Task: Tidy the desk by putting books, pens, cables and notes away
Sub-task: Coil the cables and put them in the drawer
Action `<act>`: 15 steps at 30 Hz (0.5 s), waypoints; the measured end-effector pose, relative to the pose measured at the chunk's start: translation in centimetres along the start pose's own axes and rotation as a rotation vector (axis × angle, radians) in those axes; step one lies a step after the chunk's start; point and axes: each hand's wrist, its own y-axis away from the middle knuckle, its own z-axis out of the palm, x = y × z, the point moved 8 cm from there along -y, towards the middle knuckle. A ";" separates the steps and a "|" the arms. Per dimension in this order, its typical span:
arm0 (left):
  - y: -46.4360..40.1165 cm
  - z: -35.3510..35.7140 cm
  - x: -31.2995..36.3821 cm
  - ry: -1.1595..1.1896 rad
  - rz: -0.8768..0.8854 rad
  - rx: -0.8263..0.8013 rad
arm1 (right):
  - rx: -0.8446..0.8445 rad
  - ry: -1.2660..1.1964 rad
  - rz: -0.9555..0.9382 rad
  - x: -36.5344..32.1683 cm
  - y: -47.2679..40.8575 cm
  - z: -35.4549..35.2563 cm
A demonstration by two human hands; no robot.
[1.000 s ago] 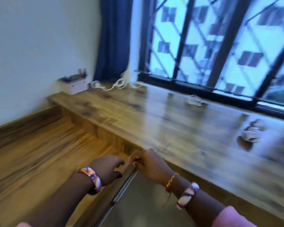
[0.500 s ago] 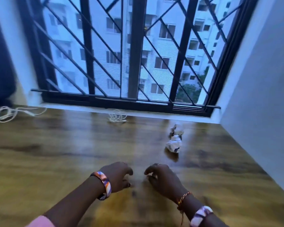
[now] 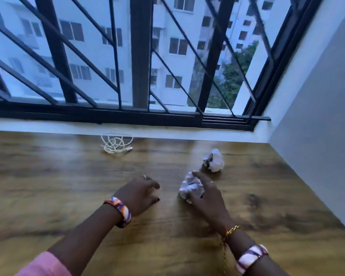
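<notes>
Two crumpled paper notes lie on the wooden desk. My right hand is on the nearer crumpled note, with fingers curled over its top and right side. The second crumpled note sits just behind it, untouched. My left hand hovers over the desk to the left of the nearer note, fingers loosely curled and holding nothing. A coiled white cable lies at the back of the desk below the window.
A barred window runs along the back of the desk. A grey wall closes the desk's right side.
The view swung from the desk's left end to its right part. Both hands moved forward, and my right hand reached the nearer crumpled note and closed around it.
</notes>
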 end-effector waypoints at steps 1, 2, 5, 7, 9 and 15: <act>-0.1 -0.8 -0.7 0.051 -0.020 0.053 | -0.075 -0.055 -0.027 -0.9 0.1 1.2; -0.1 -1.5 -1.6 0.076 -0.045 0.098 | -0.152 -0.091 -0.041 -1.9 0.3 2.4; 0.2 -3.1 -4.1 0.109 -0.112 0.210 | -0.322 -0.154 -0.066 -3.6 0.7 5.3; 0.5 -4.2 -6.0 0.105 -0.167 0.293 | -0.306 -0.182 -0.063 -4.2 0.2 6.1; 0.9 -5.7 -7.6 0.073 -0.207 0.390 | -0.233 -0.178 -0.073 -4.6 -0.4 6.2; -1.2 -6.7 -11.8 -0.209 -0.324 0.208 | -0.050 -0.128 -0.057 -4.2 -2.1 5.6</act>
